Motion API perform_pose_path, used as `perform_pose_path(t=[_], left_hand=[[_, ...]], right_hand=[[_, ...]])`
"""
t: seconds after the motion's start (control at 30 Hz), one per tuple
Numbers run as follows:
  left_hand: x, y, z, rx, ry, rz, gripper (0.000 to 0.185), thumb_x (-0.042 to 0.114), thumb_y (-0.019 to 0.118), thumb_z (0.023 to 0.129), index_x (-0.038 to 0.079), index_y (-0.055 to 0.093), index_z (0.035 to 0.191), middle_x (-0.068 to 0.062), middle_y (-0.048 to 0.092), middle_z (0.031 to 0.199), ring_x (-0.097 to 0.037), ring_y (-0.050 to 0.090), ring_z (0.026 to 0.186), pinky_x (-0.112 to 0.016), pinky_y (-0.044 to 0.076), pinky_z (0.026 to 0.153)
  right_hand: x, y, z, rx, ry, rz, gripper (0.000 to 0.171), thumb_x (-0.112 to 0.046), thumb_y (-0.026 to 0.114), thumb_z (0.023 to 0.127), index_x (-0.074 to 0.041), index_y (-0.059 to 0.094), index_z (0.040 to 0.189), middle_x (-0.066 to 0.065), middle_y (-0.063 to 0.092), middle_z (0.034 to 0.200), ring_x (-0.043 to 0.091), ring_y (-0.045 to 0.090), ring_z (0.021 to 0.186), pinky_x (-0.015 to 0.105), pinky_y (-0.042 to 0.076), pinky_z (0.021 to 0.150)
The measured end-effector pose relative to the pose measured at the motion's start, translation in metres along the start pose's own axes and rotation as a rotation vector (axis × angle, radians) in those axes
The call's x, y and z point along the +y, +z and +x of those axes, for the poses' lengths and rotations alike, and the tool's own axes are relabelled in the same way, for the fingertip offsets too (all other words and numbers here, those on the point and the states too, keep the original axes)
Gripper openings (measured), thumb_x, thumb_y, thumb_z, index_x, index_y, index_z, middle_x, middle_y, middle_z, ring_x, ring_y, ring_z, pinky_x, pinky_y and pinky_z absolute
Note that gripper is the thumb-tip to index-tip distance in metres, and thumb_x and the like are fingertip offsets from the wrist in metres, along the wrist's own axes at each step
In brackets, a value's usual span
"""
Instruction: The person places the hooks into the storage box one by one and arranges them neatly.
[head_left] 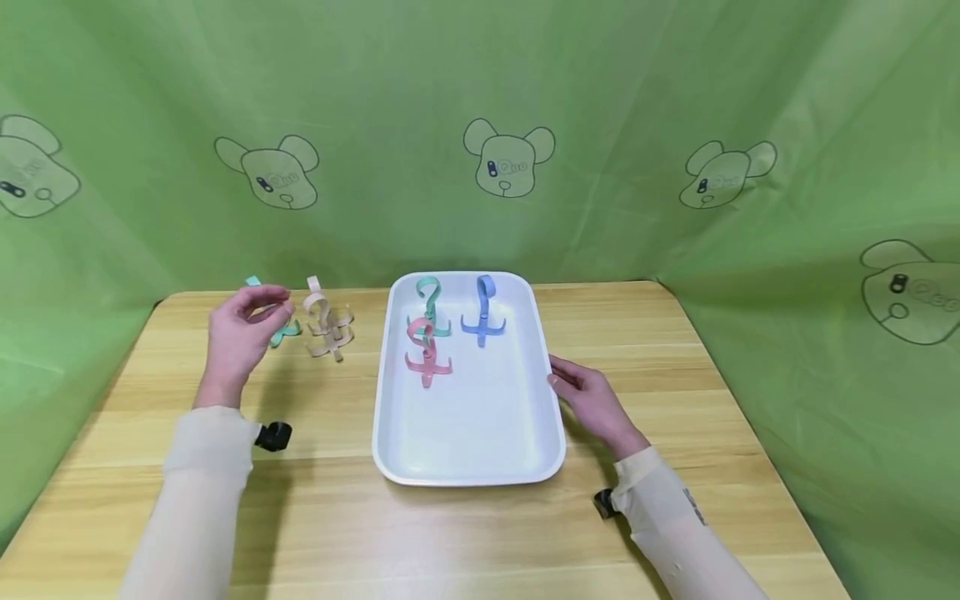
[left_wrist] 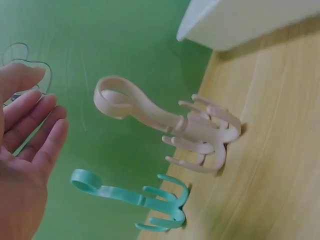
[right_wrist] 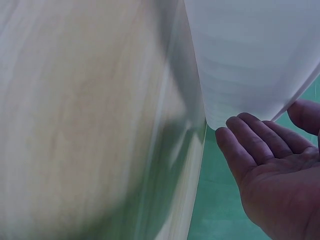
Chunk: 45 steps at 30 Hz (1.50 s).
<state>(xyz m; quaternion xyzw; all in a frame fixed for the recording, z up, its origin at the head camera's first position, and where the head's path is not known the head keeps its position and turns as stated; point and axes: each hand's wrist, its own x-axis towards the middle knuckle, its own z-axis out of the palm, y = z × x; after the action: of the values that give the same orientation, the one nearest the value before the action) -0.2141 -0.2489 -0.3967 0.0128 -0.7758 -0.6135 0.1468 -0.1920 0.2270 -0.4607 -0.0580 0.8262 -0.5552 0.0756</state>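
My left hand (head_left: 243, 333) hovers at the left with its fingers loosely bent and nothing between them. Just beyond it stands a teal hanging hook (left_wrist: 160, 204), partly covered by the hand in the head view. Close to its right are beige hanging hooks (left_wrist: 200, 131), overlapping one another, with curled tops and several prongs. My right hand (head_left: 592, 400) holds the right side of a white tray (head_left: 468, 475), thumb at the rim and fingers against the outer wall. Inside the tray stand a green hook (head_left: 430, 292), a pink hook (head_left: 428, 358) and a blue hook (head_left: 483, 317).
The tray sits on a wooden table (head_left: 315, 517), right of the loose hooks. A green curtain (head_left: 390, 125) with printed bear heads hangs behind the table's back edge and down both sides.
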Motion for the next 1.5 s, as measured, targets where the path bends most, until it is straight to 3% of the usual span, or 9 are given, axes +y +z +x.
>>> perform_pose_path(t=[0.2,0.47,0.73,1.07,1.27,1.5], left_hand=[[-0.009,0.003,0.010,-0.057,-0.058,0.050,0.049,0.022,0.073,0.091,-0.002,0.056,0.130,-0.016,0.057,0.131,-0.026,0.055,0.120,-0.019,0.048,0.093],[-0.019,0.010,0.018,-0.066,-0.122,0.052,0.048,0.016,0.072,0.091,-0.003,0.055,0.132,-0.020,0.057,0.130,-0.020,0.058,0.111,-0.019,0.051,0.088],[-0.026,0.019,0.021,-0.088,-0.125,0.073,0.046,0.012,0.071,0.092,-0.005,0.054,0.131,-0.021,0.057,0.125,-0.020,0.058,0.109,-0.020,0.052,0.088],[-0.033,0.021,0.023,-0.069,-0.116,0.178,0.037,0.016,0.068,0.095,-0.005,0.061,0.124,-0.020,0.062,0.118,-0.015,0.060,0.098,-0.024,0.054,0.083],[-0.032,0.020,0.020,-0.071,-0.120,0.149,0.037,0.015,0.070,0.093,-0.005,0.062,0.123,-0.021,0.063,0.117,-0.012,0.061,0.092,-0.027,0.054,0.085],[-0.031,0.017,0.019,-0.070,-0.159,0.123,0.037,0.013,0.070,0.093,-0.006,0.061,0.124,-0.018,0.064,0.114,-0.011,0.061,0.091,-0.020,0.053,0.082]], right_hand=[[0.000,-0.001,0.000,0.002,-0.003,-0.001,0.045,-0.015,0.054,0.103,0.005,0.044,0.143,0.023,0.052,0.137,0.033,0.051,0.125,0.038,0.045,0.102],[0.001,0.000,0.002,0.005,0.004,-0.013,0.045,-0.017,0.054,0.103,0.004,0.046,0.142,0.022,0.053,0.136,0.032,0.052,0.124,0.037,0.046,0.101],[0.000,0.000,0.000,-0.003,-0.005,0.009,0.045,-0.017,0.054,0.103,0.004,0.045,0.142,0.023,0.053,0.136,0.032,0.053,0.124,0.036,0.047,0.100],[0.003,0.000,-0.001,-0.007,-0.007,0.014,0.046,-0.018,0.053,0.103,0.005,0.044,0.143,0.023,0.051,0.138,0.033,0.051,0.125,0.036,0.046,0.101],[0.002,0.000,-0.002,-0.006,-0.008,0.001,0.047,-0.018,0.053,0.104,0.005,0.043,0.143,0.024,0.051,0.138,0.034,0.051,0.126,0.038,0.045,0.102],[-0.001,0.001,-0.002,-0.004,0.001,-0.004,0.047,-0.020,0.053,0.104,0.004,0.044,0.143,0.024,0.052,0.137,0.034,0.051,0.125,0.042,0.044,0.103]])
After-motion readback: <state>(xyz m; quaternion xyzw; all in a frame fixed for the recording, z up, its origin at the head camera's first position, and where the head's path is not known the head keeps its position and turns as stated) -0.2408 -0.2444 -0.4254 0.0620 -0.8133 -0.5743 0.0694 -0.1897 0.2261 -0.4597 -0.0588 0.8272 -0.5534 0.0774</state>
